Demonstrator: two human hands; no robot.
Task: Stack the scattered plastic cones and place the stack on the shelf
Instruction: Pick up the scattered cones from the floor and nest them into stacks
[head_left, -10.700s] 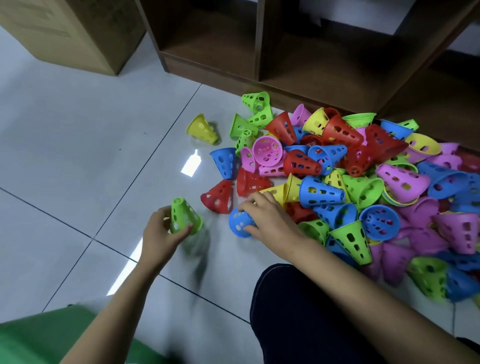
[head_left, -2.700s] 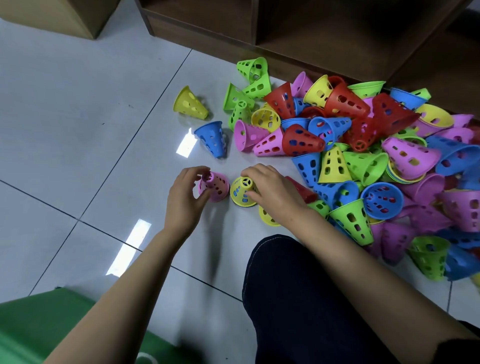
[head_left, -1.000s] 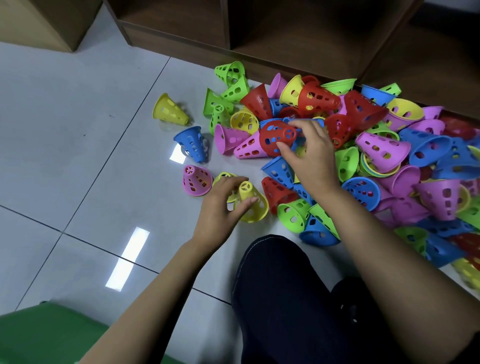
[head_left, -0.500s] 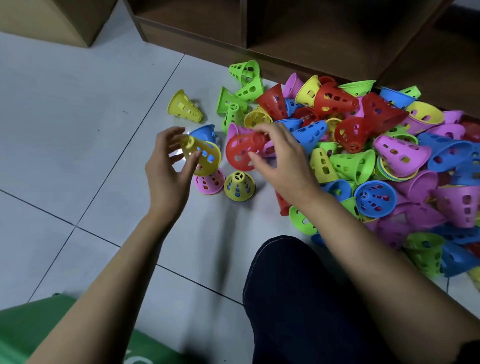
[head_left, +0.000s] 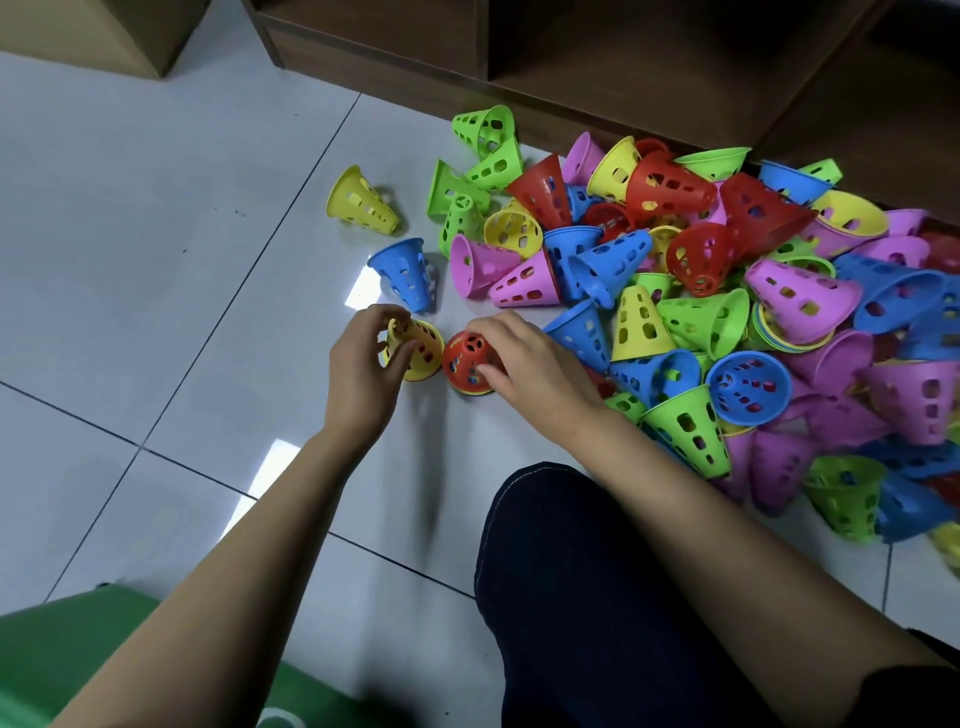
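1. Fingers (head_left: 379, 317) of the left hand (head_left: 363, 379) are curled round a yellow cone (head_left: 418, 345). It stands narrow end up on the tiled floor (head_left: 156, 218).
2. Right hand (head_left: 530, 369): fingertips (head_left: 493, 327) and thumb pinch a red cone (head_left: 465, 358), narrow end up, just beside the yellow cone. A yellow rim shows under its base, and blue shows through its holes.
3. Both held cones sit at the near-left edge of the pile of cones (head_left: 727, 291). The pile spreads to the right along the foot of the wooden shelf (head_left: 623, 67).
4. Apart from the pile: a second yellow cone (head_left: 361, 202) lies on its side, and a blue cone (head_left: 405, 273) stands just beyond the left hand.
5. Obstructions: the right forearm crosses the near edge of the pile, and a dark trouser knee (head_left: 597, 597) covers the floor at lower centre.
6. Markings: a white mark on the green mat (head_left: 78, 665) at lower left is cut by the frame edge and cannot be read.
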